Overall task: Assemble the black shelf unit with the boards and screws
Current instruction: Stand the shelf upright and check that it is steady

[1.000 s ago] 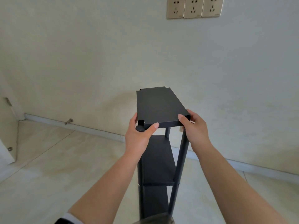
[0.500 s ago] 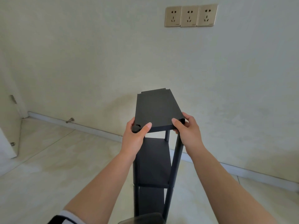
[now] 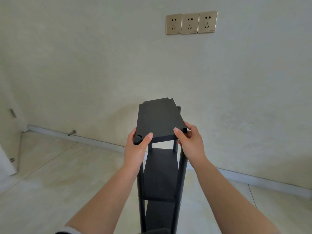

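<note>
A tall, narrow black shelf unit (image 3: 160,176) stands upright on the floor in front of me, with lower boards fixed between black posts. Its top black board (image 3: 160,119) lies on the post tops, slightly askew. My left hand (image 3: 137,149) grips the board's near left corner, thumb on top, beside the round end of the near left post (image 3: 137,140). My right hand (image 3: 190,142) grips the near right corner, thumb on top and fingers curled below. The far right post top (image 3: 179,108) peeks out beside the board.
A pale wall stands just behind the shelf, with three gold sockets (image 3: 190,22) high up. A white skirting board (image 3: 84,139) runs along the tiled floor, with a metal door stop (image 3: 72,132) at left. A white door edge (image 3: 8,157) is at far left.
The top board has swung its near end a little to the left over the posts. My view has tilted upward, so the sockets sit lower in frame. Both hands keep their grip.
</note>
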